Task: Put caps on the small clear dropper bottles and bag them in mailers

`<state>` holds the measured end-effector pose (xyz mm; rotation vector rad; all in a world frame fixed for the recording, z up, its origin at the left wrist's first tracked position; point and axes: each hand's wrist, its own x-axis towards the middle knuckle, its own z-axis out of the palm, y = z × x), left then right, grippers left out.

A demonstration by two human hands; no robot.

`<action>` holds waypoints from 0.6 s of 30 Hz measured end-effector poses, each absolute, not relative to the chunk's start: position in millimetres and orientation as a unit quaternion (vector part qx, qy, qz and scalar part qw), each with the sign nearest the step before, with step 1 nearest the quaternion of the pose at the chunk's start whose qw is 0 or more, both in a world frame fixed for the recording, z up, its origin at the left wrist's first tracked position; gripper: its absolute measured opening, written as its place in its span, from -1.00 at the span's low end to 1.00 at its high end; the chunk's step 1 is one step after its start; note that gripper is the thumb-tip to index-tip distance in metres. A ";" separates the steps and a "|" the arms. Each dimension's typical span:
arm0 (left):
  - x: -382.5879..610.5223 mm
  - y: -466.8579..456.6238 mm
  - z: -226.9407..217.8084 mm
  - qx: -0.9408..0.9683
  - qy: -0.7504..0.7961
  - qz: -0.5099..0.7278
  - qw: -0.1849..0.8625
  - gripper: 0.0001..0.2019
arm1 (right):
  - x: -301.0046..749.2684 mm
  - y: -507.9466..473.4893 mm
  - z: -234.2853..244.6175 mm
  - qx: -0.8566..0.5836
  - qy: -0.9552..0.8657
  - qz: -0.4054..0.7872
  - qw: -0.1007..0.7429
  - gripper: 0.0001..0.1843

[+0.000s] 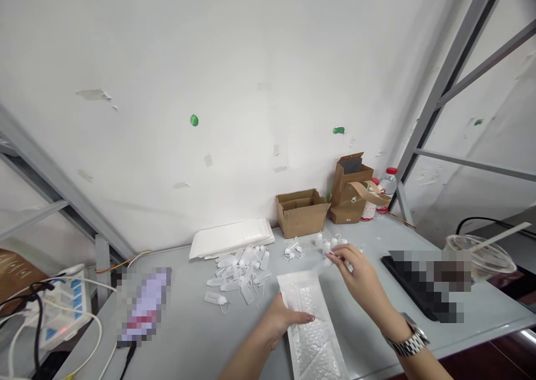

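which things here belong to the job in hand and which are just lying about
Likely the job's:
- bubble mailer, in left hand
- blurred translucent item, in right hand
- small bottles
- stacked white envelopes

Probably lying about:
- power strip
- cup
- paper bag
- red-capped bottle

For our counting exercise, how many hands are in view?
2: the left hand holds the envelope; the right hand, near the envelope's top end, holds a blurred translucent item. None seems hidden.

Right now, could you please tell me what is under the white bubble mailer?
Gray table shows around the white bubble mailer. The left hand grips its edge, thumb on top; most other fingers are hidden. Whatever lies directly beneath is covered.
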<state>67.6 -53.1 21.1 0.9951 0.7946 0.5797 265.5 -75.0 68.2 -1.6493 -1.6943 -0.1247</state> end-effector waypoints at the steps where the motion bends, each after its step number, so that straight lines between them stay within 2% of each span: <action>1: 67.6 -53.3 22.2 0.464 0.358 0.267 0.765 -0.35 | 259.9 -75.7 73.3 -0.621 -0.679 -0.014 0.391 -0.67; 4: 67.0 -54.1 26.8 0.486 0.336 0.268 0.761 -0.34 | 246.8 -71.5 81.2 -0.579 -0.731 0.043 0.359 -0.68; 7: 66.0 -54.4 29.8 0.499 0.328 0.265 0.757 -0.36 | 244.4 -59.6 82.4 -0.549 -0.781 0.082 0.287 -0.69; 12: 67.3 -53.9 26.7 0.477 0.340 0.251 0.771 -0.43 | 247.5 -45.6 83.6 -0.526 -0.804 0.225 0.159 -0.68; 14: 68.1 -53.7 26.1 0.471 0.337 0.256 0.774 -0.45 | 244.8 -48.7 82.4 -0.528 -0.809 0.224 0.129 -0.63; 18: 67.9 -53.5 27.3 0.471 0.328 0.252 0.779 -0.48 | 237.4 -64.5 75.5 -0.536 -0.816 0.176 0.124 -0.54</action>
